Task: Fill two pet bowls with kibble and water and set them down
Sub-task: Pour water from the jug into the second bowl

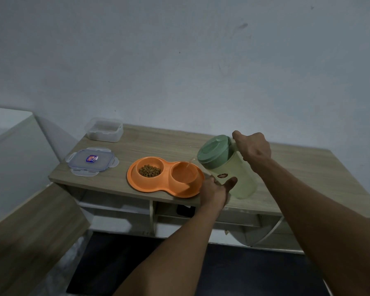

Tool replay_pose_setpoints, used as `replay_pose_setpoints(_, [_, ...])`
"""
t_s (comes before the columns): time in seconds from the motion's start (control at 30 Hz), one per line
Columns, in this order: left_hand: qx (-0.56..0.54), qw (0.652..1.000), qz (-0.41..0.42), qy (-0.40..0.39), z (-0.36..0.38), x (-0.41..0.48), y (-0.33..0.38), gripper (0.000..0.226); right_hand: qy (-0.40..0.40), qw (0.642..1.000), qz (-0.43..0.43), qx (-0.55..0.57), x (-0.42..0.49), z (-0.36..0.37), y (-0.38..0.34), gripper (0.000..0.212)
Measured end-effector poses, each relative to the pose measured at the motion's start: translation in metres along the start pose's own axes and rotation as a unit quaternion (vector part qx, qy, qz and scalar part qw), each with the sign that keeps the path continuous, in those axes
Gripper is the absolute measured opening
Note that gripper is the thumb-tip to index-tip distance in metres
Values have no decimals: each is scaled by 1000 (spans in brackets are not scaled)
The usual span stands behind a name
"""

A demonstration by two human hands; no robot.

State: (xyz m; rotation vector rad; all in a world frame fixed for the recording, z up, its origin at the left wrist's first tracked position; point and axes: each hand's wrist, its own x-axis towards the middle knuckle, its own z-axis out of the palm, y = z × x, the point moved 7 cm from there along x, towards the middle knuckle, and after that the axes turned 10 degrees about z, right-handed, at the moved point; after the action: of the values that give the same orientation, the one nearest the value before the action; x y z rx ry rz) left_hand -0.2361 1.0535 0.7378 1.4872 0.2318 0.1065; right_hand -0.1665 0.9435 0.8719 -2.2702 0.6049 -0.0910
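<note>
Through your head camera, your right hand grips the handle of the tilted pitcher and your left hand cups its lower wall (fingers hidden) — a thin stream falls into the right well of the orange double bowl at the desk's front edge, kibble in the left.

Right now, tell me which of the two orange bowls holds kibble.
The left bowl, farther from the green pitcher: brown kibble sits in it. The right bowl has only water streaming in.
</note>
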Motion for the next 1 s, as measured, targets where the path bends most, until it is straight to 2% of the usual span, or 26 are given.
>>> replay_pose_setpoints(0.43, [-1,1000,1,-17,-2,-2,0,40,1,1000,3,4,-3,-1,1,49])
replay_pose_setpoints(0.6, [1,1000,-1,-23,-2,-3,1,29,1,1000,5,5,-3,-2,2,48])
replay_pose_setpoints(1.0, [21,999,-9,-22,-3,1,1,37,-8,1000,1,3,5,5,1,48])
